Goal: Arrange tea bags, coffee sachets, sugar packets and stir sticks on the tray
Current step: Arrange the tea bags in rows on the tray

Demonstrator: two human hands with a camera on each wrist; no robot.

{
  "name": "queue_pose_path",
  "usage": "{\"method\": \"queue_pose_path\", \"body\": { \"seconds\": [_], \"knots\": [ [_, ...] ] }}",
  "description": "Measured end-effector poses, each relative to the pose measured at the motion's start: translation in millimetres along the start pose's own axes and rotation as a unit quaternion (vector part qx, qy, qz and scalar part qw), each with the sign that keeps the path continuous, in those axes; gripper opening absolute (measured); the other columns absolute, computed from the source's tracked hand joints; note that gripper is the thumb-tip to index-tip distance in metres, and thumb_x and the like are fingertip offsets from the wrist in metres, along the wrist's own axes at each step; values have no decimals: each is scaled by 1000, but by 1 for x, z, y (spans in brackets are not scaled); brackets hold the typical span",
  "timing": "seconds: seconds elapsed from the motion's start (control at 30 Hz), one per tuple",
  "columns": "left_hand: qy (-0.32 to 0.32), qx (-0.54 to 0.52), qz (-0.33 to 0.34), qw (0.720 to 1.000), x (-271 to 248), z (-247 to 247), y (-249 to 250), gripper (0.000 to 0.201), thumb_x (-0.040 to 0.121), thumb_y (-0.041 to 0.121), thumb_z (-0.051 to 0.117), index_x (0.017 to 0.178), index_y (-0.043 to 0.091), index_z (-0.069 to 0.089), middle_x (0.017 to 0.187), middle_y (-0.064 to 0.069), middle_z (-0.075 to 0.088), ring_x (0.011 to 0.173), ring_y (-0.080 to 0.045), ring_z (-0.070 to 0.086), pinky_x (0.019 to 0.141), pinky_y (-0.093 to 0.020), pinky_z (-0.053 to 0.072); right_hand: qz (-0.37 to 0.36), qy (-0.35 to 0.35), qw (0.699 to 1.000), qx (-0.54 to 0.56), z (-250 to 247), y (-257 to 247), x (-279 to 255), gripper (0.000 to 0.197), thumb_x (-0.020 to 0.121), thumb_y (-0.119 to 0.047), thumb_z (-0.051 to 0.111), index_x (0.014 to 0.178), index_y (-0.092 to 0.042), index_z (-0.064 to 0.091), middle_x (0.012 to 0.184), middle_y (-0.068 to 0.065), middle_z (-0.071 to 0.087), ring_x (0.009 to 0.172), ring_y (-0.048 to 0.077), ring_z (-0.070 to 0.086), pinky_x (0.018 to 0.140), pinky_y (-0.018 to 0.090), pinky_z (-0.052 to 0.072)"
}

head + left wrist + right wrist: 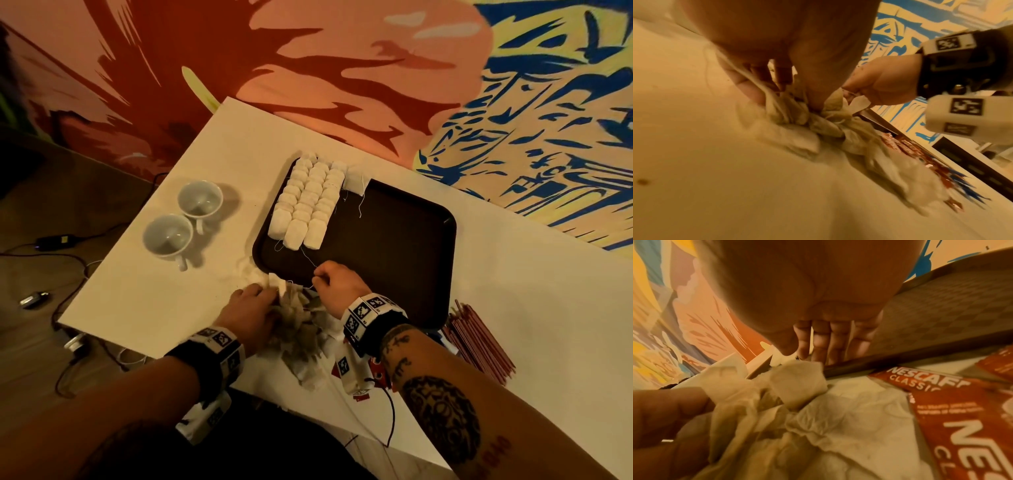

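Dark brown rectangular plastic tray (394,240) with checkered texture; white paper tea bags (305,202) in rows. Red foil coffee sachets (962,418) with white lettering; white ceramic cups (200,198).

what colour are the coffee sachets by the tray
The flat foil Nescafe coffee sachets are red with white lettering, clearest in the right wrist view.

coffee sachets (962,426): cut off at right edge | hands' fingertips: buried in tea bag pile (301,329)

A white table (144,294) stands against a red, pink and blue mural wall (342,61) in warm dim light.
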State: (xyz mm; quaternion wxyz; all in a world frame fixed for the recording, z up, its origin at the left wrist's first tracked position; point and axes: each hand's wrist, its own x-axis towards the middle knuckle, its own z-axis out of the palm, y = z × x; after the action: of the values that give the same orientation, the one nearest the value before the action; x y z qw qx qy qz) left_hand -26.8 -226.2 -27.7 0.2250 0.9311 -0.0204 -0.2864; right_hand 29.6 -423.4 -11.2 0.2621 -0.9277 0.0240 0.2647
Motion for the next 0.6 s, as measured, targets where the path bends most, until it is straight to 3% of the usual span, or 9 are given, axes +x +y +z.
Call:
{"method": "queue_pose_path", "body": {
  "seconds": [0.07, 0.17, 0.27, 0.37, 0.43, 0.5, 0.6],
  "knots": [
    [19, -22, 2, 1000, 0, -10, -6, 30, 97, 35, 51, 124, 24, 58, 125, -2, 56, 112, -24, 52, 95, -33, 43, -2, 0, 1000, 6, -1, 0, -4, 28, 100, -35, 51, 124, -23, 60, 128, 1, 59, 117, 19, 57, 101, 32, 45],
    [33, -109, -35, 993, -6, -30, -19, 15, 92, 36, 63, 105, 27, 65, 104, 6, 62, 88, -13, 61, 74, -23, 44, -3, 1, 1000, 11, -1, 2, -5, 28, 100, -34, 52, 125, -23, 60, 130, 1, 59, 118, 19, 57, 102, 32, 45],
    [47, -118, -33, 991, -9, -51, -32, 15, 90, 41, 67, 94, 30, 58, 92, 7, 58, 83, -13, 55, 71, -27, 37, 5, 4, 1000, 20, -2, 3, -6, 27, 100, -34, 52, 124, -25, 61, 129, 0, 59, 115, 17, 57, 101, 33, 47],
    [43, -159, -13, 986, -4, -70, -42, 15, 93, 34, 65, 91, 20, 58, 86, -1, 62, 79, -17, 56, 66, -29, 41, 6, 18, 999, 28, -5, 0, -4, 25, 100, -34, 52, 122, -25, 61, 126, -1, 59, 112, 16, 58, 97, 31, 47],
    [25, -321, -14, 947, -1, -79, -44, 12, 96, 19, 63, 93, 9, 57, 87, -8, 62, 80, -20, 58, 69, -27, 52, 3, 27, 999, 23, -8, -3, -1, 25, 100, -33, 52, 121, -26, 61, 126, -1, 59, 112, 16, 58, 97, 32, 48],
    [1, -472, -32, 881, 0, -85, -43, 18, 97, 8, 58, 107, -6, 53, 98, -16, 62, 84, -22, 62, 76, -35, 59, 2, 33, 999, 17, -11, -7, 0, 24, 100, -33, 52, 121, -26, 61, 126, -1, 59, 112, 16, 58, 99, 33, 48],
    [-12, -573, -55, 818, 2, -91, -37, 27, 97, 8, 57, 118, -7, 49, 101, -20, 62, 80, -27, 63, 75, -42, 60, 8, 41, 999, 16, -16, -14, 1, 24, 100, -32, 52, 121, -28, 62, 127, -1, 58, 114, 16, 58, 100, 33, 48]
  ]
}}
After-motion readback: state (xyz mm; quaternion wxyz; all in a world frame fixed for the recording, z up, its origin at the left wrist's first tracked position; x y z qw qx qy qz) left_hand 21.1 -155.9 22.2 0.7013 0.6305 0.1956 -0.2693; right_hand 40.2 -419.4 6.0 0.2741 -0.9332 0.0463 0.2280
